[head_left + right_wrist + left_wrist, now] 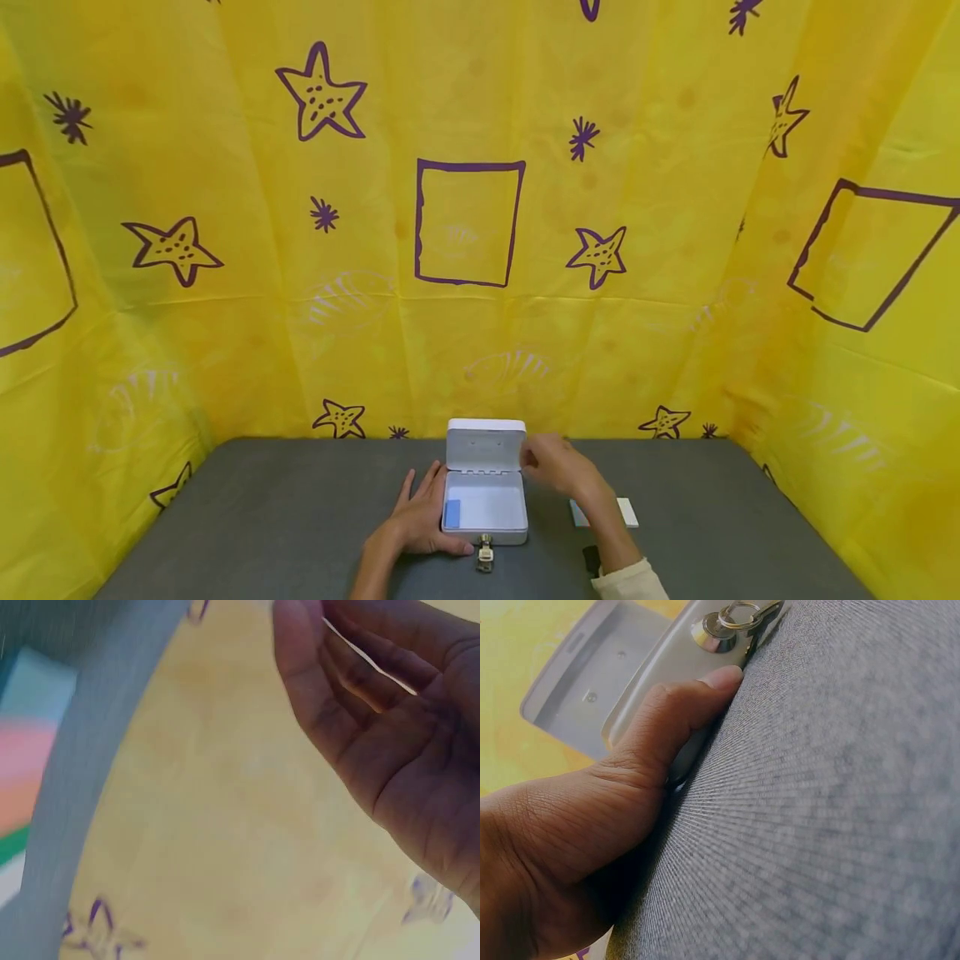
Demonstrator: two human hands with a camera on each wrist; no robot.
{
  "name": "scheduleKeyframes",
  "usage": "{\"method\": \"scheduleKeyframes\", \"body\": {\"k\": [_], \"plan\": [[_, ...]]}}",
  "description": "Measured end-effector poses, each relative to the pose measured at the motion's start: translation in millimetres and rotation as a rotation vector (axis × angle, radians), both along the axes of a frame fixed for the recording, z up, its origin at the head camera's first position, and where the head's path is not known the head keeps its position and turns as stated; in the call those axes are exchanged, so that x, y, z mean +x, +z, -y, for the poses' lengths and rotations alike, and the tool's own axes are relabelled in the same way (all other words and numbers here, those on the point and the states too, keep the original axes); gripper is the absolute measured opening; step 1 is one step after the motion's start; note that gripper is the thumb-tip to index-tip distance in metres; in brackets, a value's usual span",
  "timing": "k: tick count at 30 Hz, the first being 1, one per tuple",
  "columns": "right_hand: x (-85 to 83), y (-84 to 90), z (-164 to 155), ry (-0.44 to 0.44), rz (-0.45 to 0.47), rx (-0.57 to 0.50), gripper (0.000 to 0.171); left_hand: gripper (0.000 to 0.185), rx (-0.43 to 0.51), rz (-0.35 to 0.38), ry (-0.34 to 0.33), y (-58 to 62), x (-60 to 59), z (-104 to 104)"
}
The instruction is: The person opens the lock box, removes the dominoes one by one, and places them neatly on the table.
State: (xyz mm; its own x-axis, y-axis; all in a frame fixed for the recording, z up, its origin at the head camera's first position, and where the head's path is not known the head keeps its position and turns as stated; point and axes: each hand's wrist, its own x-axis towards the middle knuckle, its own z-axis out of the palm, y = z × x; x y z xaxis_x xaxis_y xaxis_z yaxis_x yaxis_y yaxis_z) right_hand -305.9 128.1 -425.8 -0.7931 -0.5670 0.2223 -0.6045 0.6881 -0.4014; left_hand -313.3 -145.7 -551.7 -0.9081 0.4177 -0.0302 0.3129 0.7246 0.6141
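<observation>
Nearby, white cards [626, 512] lie right of the open box [486, 508].

Both hands bare — the left hand [420, 525], beside the white box [486, 508], shows no sleeve; the right hand [558, 468] ends in a cream cuff [630, 582], with what may be a dark strap at the wrist — too small to tell
</observation>
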Motion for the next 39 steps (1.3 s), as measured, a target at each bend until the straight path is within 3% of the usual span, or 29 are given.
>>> {"method": "scheduleKeyframes", "body": {"k": [5, 9, 14, 18, 23, 33, 39], "plan": [[7.0, -17.3, 42, 0.034, -0.042, -0.003, 0.015, 0.139, -0.012, -0.014, -0.007, -0.8, -1.2, 2], [11.2, -33.3, 65, 0.047, -0.088, 0.087, 0.005, 0.139, -0.013, -0.026, -0.009, 0.8, -0.2, 1], [18.0, -42.9, 84, -0.015, -0.037, 0.204, 0.014, 0.14, -0.013, -0.021, -0.007, 3.4, 3.0, 0], [20.9, -54.1, 93, -0.082, -0.036, 0.225, 0.018, 0.137, -0.033, -0.021, -0.008, 5.2, 4.6, -1], [20.8, -63.3, 98, -0.147, -0.029, 0.187, 0.019, 0.136, -0.041, -0.028, -0.006, 5.0, 4.9, 0], [21.5, -59.2, 98, -0.084, 0.045, 0.07, 0.021, 0.135, -0.035, -0.013, -0.001, 4.1, 3.2, 0], [20.5, -59.4, 99, -0.106, 0.065, 0.069, 0.018, 0.134, -0.027, -0.019, -0.006, 3.4, 2.4, 1]]}}
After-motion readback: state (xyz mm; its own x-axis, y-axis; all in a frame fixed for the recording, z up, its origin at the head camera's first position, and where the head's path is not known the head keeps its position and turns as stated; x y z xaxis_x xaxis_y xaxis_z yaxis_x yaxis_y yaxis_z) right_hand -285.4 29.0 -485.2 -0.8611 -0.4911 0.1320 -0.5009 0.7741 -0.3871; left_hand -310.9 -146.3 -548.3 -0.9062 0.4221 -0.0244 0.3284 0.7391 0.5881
